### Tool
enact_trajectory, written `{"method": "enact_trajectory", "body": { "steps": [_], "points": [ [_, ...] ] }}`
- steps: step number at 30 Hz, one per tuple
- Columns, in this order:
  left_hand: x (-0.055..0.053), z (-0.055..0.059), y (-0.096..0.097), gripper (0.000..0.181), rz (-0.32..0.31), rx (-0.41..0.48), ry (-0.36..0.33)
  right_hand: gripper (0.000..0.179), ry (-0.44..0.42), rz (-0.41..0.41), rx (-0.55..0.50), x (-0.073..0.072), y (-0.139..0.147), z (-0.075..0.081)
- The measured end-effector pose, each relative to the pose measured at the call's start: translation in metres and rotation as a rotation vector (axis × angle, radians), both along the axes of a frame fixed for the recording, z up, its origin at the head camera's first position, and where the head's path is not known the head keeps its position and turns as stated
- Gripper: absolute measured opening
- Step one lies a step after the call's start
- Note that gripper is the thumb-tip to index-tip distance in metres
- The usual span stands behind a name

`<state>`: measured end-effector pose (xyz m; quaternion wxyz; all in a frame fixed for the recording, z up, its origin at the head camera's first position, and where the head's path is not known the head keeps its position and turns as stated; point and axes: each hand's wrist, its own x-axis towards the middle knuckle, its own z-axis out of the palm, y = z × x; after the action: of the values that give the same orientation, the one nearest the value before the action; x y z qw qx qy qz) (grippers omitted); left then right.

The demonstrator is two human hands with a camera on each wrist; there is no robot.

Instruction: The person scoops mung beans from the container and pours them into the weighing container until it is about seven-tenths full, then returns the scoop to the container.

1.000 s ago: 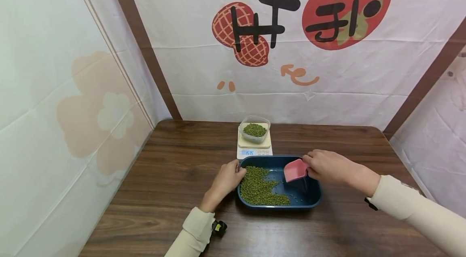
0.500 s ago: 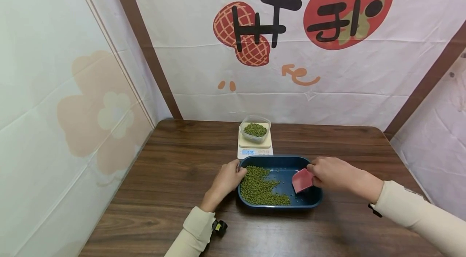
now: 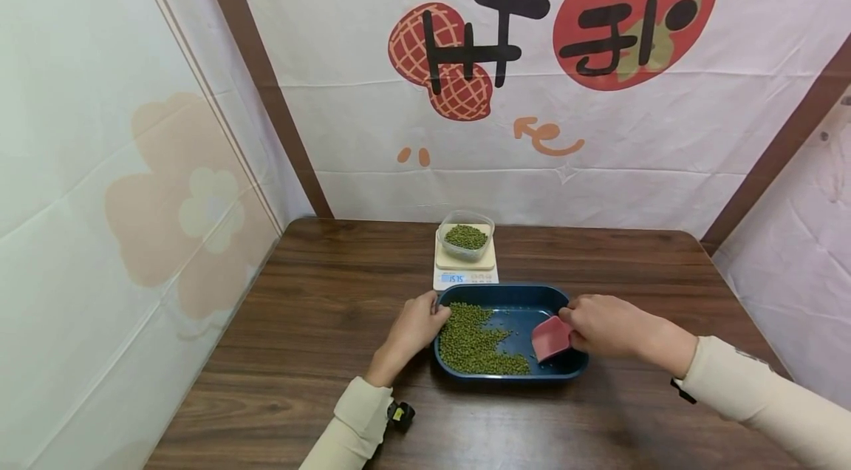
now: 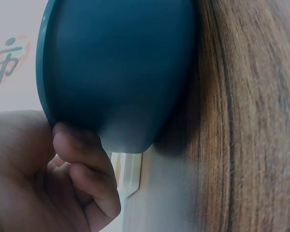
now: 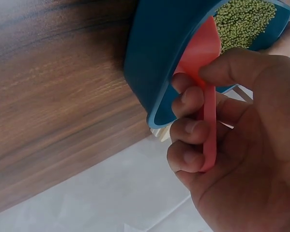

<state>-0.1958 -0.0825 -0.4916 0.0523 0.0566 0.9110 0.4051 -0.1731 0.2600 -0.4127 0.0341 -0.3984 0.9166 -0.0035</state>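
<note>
My left hand [image 3: 414, 326] grips the left rim of a dark blue tray [image 3: 512, 379]; in the left wrist view its curled fingers [image 4: 89, 166] hold the tray's edge. Green mung beans [image 3: 468, 344] are heaped in the tray's left half, with a few scattered toward the right. My right hand [image 3: 608, 326] holds a pink scoop [image 3: 552, 338] low inside the tray's right end. In the right wrist view, fingers and thumb wrap the scoop's handle [image 5: 209, 125]. The scoop's mouth faces left, toward the beans.
Behind the tray stands a white kitchen scale [image 3: 447, 279], its display reading about 157.5. On it sits a clear plastic container [image 3: 465, 254] with more mung beans. The brown wooden table [image 3: 319, 307] ends at a printed cloth backdrop [image 3: 372, 193].
My right hand has lowered the pink scoop toward the tray's right end and nearer the front, tipping it down. My left hand stays on the rim.
</note>
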Motion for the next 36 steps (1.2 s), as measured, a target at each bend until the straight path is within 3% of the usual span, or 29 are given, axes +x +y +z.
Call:
{"method": "enact_trajectory", "body": {
  "steps": [7,19,36],
  "points": [
    [-0.001,0.000,-0.001,0.024,0.002,-0.014,0.004,0.020,-0.094,-0.035,-0.020,0.003,-0.005,0.000],
    [0.000,-0.001,-0.001,0.023,0.008,-0.008,-0.017,0.016,-0.067,0.008,-0.034,0.002,-0.016,-0.007],
    [0.001,0.002,0.000,0.024,0.007,-0.027,0.016,0.006,-0.019,0.094,-0.052,0.000,-0.034,-0.019]
  ]
}}
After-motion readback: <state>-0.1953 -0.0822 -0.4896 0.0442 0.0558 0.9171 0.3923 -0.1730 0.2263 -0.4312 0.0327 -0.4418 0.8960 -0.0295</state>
